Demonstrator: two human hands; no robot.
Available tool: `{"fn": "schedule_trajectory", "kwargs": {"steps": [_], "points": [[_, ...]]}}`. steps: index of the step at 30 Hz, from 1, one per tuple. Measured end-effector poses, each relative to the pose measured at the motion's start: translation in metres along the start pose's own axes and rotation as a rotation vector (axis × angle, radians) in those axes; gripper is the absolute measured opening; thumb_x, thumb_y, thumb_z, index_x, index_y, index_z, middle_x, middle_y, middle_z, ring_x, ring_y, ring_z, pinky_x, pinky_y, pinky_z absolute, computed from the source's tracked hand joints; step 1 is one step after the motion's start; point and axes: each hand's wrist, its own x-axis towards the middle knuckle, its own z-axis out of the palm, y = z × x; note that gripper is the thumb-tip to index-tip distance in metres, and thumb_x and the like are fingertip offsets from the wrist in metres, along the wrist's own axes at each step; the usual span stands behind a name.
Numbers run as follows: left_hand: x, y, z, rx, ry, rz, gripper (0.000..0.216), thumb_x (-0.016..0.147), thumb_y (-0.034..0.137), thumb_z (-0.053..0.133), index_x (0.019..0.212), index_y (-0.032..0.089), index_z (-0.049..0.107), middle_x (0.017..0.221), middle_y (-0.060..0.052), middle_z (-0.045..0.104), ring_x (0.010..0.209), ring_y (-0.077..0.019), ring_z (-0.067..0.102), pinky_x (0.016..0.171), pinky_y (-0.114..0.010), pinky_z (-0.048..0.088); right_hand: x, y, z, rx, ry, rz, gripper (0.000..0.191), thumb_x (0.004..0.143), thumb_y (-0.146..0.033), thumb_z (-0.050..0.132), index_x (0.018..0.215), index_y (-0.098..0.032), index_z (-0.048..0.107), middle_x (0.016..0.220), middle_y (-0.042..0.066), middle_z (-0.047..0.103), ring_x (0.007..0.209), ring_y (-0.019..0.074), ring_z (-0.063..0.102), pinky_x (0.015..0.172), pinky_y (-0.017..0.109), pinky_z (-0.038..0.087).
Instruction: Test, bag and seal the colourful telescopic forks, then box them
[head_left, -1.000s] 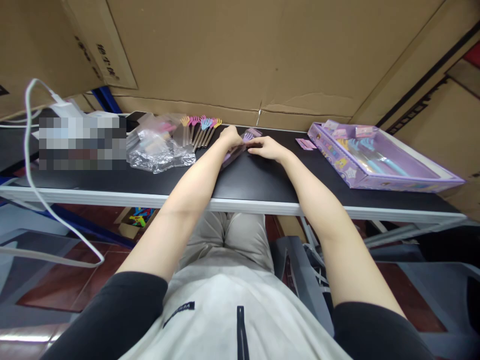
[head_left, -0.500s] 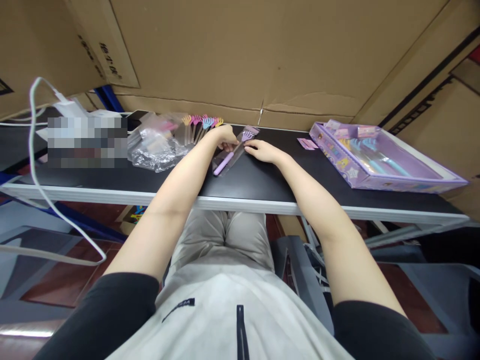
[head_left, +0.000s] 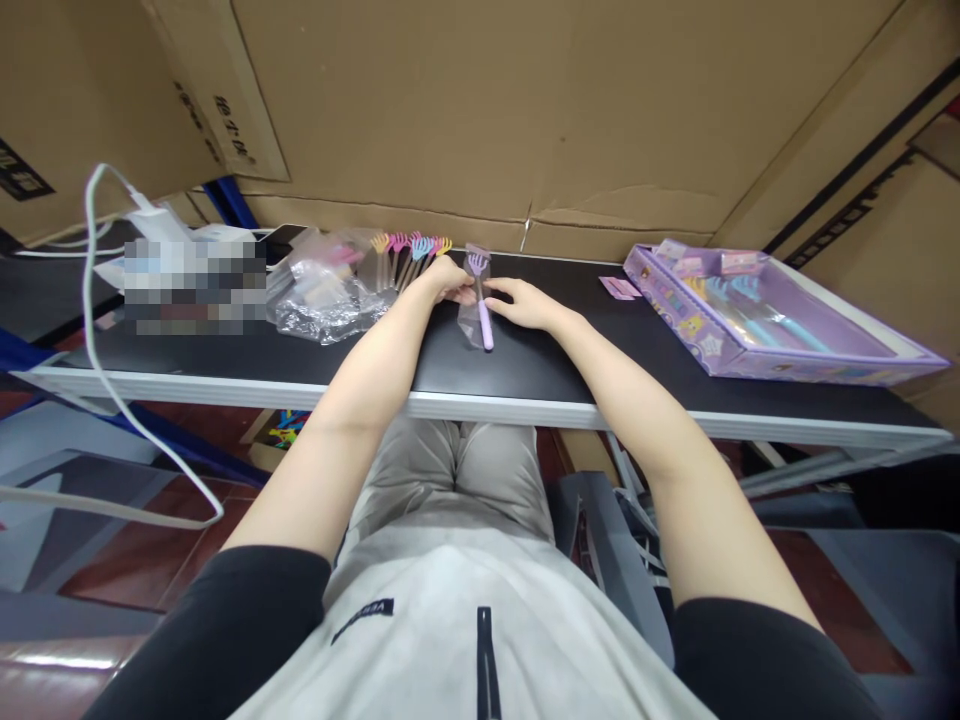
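Note:
A purple claw-headed stick in a clear sleeve (head_left: 481,300) lies on the black table (head_left: 525,360), handle toward me. My left hand (head_left: 448,279) pinches the sleeve's left side near the claw head. My right hand (head_left: 525,302) presses on its right side with fingers closed together. A row of several more sticks with coloured claw heads (head_left: 409,252) lies just left of my left hand.
Crumpled clear bags (head_left: 322,290) sit left of the sticks. A purple display box (head_left: 772,315) with blue sticks stands at the right, small pink cards (head_left: 619,287) beside it. A white cable (head_left: 105,330) hangs at the left. Cardboard boxes (head_left: 487,110) line the back.
The bagged purple stick has turned from slanting left to pointing nearly straight at me. Both hands stayed on it.

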Motion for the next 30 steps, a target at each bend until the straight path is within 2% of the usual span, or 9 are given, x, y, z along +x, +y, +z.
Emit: {"fn": "schedule_trajectory", "kwargs": {"steps": [2,6,11,14,21,27,30], "points": [[0.002,-0.002,0.0,-0.012,0.002,0.001,0.018,0.091,-0.005,0.071,0.089,0.012,0.076,0.059,-0.005,0.067,0.08,-0.0248,0.081,0.091,-0.036,0.064,-0.003,-0.003,-0.003,0.038,-0.021,0.021,0.049,0.096,-0.027,0.08,0.144,-0.019,0.079,0.159,0.014,0.069,0.153,0.0348,0.062,0.135,0.049,0.04],[0.002,-0.002,0.0,0.001,-0.002,0.002,0.022,0.096,-0.005,0.066,0.085,0.011,0.076,0.056,-0.004,0.065,0.065,-0.0196,0.075,0.083,-0.031,0.063,-0.003,0.001,-0.007,0.122,-0.095,0.057,0.064,0.087,-0.044,0.091,0.146,-0.021,0.079,0.16,0.011,0.069,0.155,0.0375,0.059,0.136,0.05,0.037],[-0.003,0.002,0.001,-0.002,0.013,-0.013,0.027,0.101,-0.004,0.058,0.087,0.008,0.077,0.054,-0.006,0.064,0.055,-0.0167,0.069,0.078,-0.028,0.062,0.0,0.013,-0.01,0.126,-0.222,0.007,0.1,0.077,-0.067,0.094,0.163,-0.023,0.065,0.173,0.01,0.055,0.165,0.0384,0.047,0.141,0.053,0.028],[-0.005,0.003,0.001,-0.015,0.029,-0.022,0.027,0.101,-0.005,0.058,0.087,0.007,0.077,0.053,-0.006,0.064,0.05,-0.0151,0.064,0.077,-0.027,0.062,0.0,0.014,-0.011,0.106,-0.276,-0.014,0.118,0.07,-0.074,0.095,0.17,-0.024,0.056,0.178,0.012,0.048,0.167,0.0392,0.044,0.142,0.053,0.025],[-0.007,0.003,0.003,-0.018,0.043,-0.008,0.024,0.1,-0.006,0.061,0.089,0.006,0.079,0.051,-0.005,0.063,0.047,-0.0153,0.061,0.077,-0.028,0.062,0.003,0.011,-0.006,0.081,-0.292,-0.01,0.127,0.067,-0.081,0.094,0.173,-0.023,0.052,0.182,0.013,0.042,0.17,0.0395,0.037,0.144,0.053,0.021],[-0.006,0.002,0.003,0.001,0.066,0.011,0.027,0.098,-0.006,0.064,0.078,0.008,0.075,0.05,-0.005,0.062,0.047,-0.0155,0.06,0.077,-0.029,0.063,0.006,0.015,-0.003,0.093,-0.268,0.012,0.126,0.069,-0.082,0.092,0.173,-0.025,0.051,0.183,0.012,0.04,0.171,0.0385,0.037,0.144,0.053,0.022],[-0.005,0.002,0.003,0.005,0.055,0.008,0.027,0.099,-0.006,0.064,0.078,0.007,0.076,0.051,-0.006,0.063,0.049,-0.0158,0.061,0.081,-0.031,0.064,0.005,0.015,-0.003,0.1,-0.261,0.031,0.126,0.07,-0.083,0.092,0.173,-0.023,0.051,0.182,0.013,0.042,0.169,0.0395,0.039,0.144,0.053,0.022]]}}
